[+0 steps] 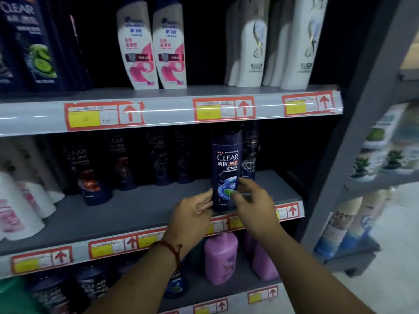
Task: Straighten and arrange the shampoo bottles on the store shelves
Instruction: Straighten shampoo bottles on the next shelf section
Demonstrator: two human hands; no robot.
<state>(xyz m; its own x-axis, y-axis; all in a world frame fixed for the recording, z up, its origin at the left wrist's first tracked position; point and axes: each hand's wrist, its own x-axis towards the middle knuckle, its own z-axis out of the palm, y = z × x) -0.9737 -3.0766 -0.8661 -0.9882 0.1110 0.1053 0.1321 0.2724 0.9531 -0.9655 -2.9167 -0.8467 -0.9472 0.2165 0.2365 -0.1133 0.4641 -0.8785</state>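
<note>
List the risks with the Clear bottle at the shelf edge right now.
1. The Clear bottle is right at the front of the middle shelf; a forward tug might tip it off.
2. The left hand and right hand meet only its lower part, so its tall top could tilt back into the dark bottle behind.
</note>
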